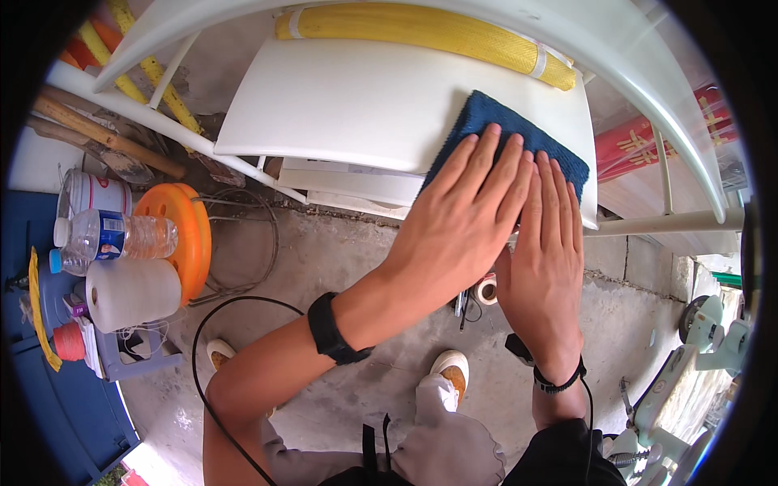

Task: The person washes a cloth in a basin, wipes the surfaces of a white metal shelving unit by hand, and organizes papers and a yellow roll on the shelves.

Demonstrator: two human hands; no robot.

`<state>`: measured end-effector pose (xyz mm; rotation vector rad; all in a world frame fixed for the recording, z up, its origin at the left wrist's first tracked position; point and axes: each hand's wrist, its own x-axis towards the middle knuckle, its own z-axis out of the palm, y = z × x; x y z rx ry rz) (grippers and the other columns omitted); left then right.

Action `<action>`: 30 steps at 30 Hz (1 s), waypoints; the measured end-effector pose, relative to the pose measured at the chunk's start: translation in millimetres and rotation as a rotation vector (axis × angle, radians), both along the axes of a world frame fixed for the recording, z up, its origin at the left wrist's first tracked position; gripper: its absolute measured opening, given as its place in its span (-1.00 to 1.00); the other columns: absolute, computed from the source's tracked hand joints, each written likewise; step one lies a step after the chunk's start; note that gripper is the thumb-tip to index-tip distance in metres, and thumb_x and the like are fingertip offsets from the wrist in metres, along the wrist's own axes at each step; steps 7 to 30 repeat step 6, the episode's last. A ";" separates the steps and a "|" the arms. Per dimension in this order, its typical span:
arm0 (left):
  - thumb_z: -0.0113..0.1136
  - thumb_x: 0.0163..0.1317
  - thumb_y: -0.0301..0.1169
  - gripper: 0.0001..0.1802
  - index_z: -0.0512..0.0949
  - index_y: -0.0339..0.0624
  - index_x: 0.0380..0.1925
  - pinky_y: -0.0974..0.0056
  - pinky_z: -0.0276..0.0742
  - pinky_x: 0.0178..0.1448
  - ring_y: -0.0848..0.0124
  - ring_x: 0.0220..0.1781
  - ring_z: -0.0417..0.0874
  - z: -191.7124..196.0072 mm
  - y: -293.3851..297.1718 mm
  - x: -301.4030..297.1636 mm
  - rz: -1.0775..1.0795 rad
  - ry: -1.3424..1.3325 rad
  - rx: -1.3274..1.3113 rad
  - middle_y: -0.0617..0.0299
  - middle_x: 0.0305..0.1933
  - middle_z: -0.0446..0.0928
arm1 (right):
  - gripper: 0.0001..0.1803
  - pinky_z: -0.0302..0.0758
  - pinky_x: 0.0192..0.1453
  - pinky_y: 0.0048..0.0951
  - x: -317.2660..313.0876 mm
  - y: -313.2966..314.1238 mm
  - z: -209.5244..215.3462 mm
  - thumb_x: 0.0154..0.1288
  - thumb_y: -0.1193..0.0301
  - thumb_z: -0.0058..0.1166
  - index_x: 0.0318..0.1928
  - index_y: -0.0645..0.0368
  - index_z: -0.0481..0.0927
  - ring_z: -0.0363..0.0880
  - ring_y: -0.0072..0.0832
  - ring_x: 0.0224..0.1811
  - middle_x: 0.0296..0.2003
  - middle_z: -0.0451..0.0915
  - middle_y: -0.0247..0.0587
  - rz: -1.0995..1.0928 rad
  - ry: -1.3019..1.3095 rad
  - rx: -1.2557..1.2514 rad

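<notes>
A dark blue cloth (474, 117) lies folded flat near the right end of a white shelf (340, 105). My left hand (466, 202) rests on it, fingers stretched out and a little apart, palm down. Close beside it, my right hand (547, 235) also lies flat, with its fingertips on the cloth's near right part. The fingers of the two hands nearly meet over the cloth. Both palms face down, so their undersides are hidden. Behind the cloth, a yellow roll (429, 34) with white bands lies along the shelf's back.
At left, an orange stool (194, 243), plastic bottles (134, 235) and a white roll (134, 293) crowd a blue surface (49, 413). White rack tubes (664, 105) frame the shelf. A pale green metal machine (668, 389) stands at right. A tape roll (486, 289) shows below the shelf.
</notes>
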<state>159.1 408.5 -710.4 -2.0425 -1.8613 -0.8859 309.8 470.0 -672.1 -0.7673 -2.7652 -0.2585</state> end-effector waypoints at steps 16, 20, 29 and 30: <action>0.28 0.38 -0.38 -0.43 0.65 -0.32 0.38 -0.07 0.38 0.74 -0.06 0.62 0.53 -3.7 21.9 15.6 -0.136 0.019 0.136 -0.08 0.54 0.59 | -0.14 0.05 0.85 0.18 30.7 -8.5 -11.4 0.48 0.43 0.19 0.68 0.46 0.19 0.15 0.18 0.77 0.68 0.23 0.25 -0.216 0.051 -0.039; 0.28 0.38 -0.38 -0.43 0.65 -0.32 0.38 -0.07 0.38 0.74 -0.06 0.62 0.53 -3.7 21.9 15.6 -0.136 0.019 0.136 -0.08 0.54 0.59 | -0.14 0.05 0.85 0.18 30.7 -8.5 -11.4 0.48 0.43 0.19 0.68 0.46 0.19 0.15 0.18 0.77 0.68 0.23 0.25 -0.216 0.051 -0.039; 0.28 0.38 -0.38 -0.43 0.65 -0.32 0.38 -0.07 0.38 0.74 -0.06 0.62 0.53 -3.7 21.9 15.6 -0.136 0.019 0.136 -0.08 0.54 0.59 | -0.14 0.05 0.85 0.18 30.7 -8.5 -11.4 0.48 0.43 0.19 0.68 0.46 0.19 0.15 0.18 0.77 0.68 0.23 0.25 -0.216 0.051 -0.039; 0.28 0.38 -0.38 -0.43 0.65 -0.32 0.38 -0.07 0.38 0.74 -0.06 0.62 0.53 -3.7 21.9 15.6 -0.136 0.019 0.136 -0.08 0.54 0.59 | -0.14 0.05 0.85 0.18 30.7 -8.5 -11.4 0.48 0.43 0.19 0.68 0.46 0.19 0.15 0.18 0.77 0.68 0.23 0.25 -0.216 0.051 -0.039</action>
